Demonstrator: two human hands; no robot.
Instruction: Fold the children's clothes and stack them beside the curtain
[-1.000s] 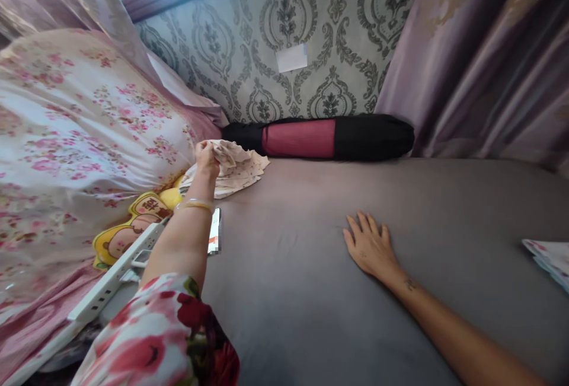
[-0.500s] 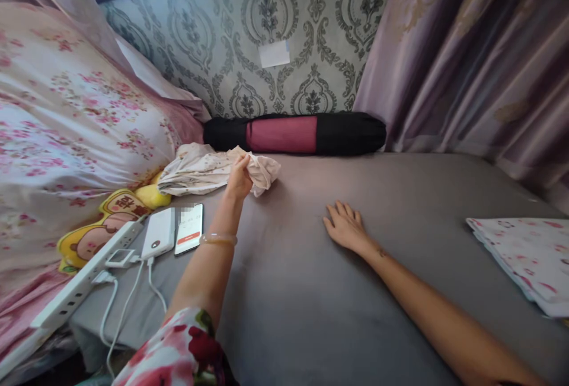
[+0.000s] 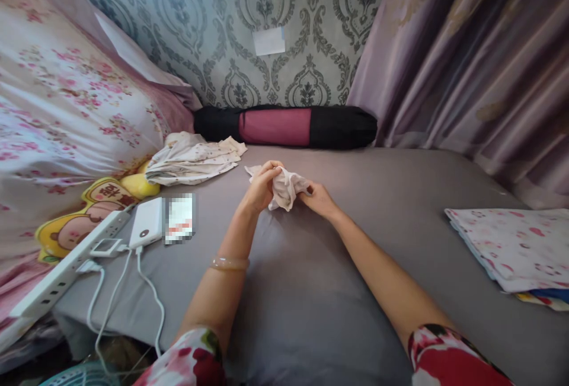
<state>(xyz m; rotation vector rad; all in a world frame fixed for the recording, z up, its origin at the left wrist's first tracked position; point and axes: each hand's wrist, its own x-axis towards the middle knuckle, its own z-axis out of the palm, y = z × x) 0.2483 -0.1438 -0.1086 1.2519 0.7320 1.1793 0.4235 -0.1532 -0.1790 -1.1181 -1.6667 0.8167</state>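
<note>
A crumpled off-white cloth is held up between both hands over the grey sheet. On its left side, my left hand is closed around the fabric. My right hand pinches the cloth's right edge. Whether it is a garment or a plain piece of fabric I cannot tell from its bunched shape. Farther left lies a loose heap of pale patterned cloth, apart from both hands.
A black and maroon roll bag lies against the wall. To the left are a power strip, a white power bank with cables, a phone and a yellow plush. Folded patterned fabric rests at the right.
My left hand has drawn the off-white cloth away from the heap toward the middle. My right hand has risen from the sheet and taken hold of the cloth's other side.
</note>
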